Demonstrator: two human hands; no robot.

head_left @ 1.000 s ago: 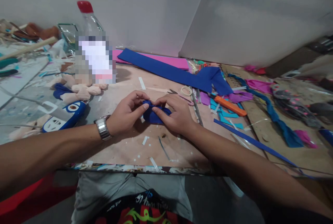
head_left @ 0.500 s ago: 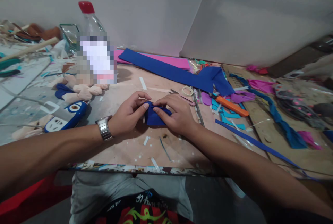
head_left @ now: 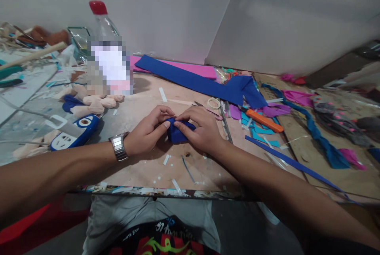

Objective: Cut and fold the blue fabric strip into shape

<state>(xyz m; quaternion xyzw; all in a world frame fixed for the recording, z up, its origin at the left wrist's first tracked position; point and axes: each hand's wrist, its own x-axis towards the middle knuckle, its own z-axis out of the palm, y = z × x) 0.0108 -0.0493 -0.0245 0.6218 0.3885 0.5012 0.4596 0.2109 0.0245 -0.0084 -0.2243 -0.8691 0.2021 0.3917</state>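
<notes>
A small folded piece of blue fabric is held between both hands over the middle of the table. My left hand, with a metal watch at its wrist, pinches the fabric's left upper edge with thumb and forefinger. My right hand grips the right side, its thumb lying across the front. The two thumb tips are close together at the top edge. The fingertips behind the fabric are partly hidden. Just beyond the right hand lie pink-handled scissors and a pale ring of tape.
Behind the hands, a long blue fabric strip lies over pink material. An orange cutter and fabric scraps are at right. A blue-and-white power strip, a phone and a red-capped bottle stand left.
The left thumb and fingers have shifted slightly right, and the blue fabric's left edge has drawn in, so the piece looks narrower. The right hand stays nearly still.
</notes>
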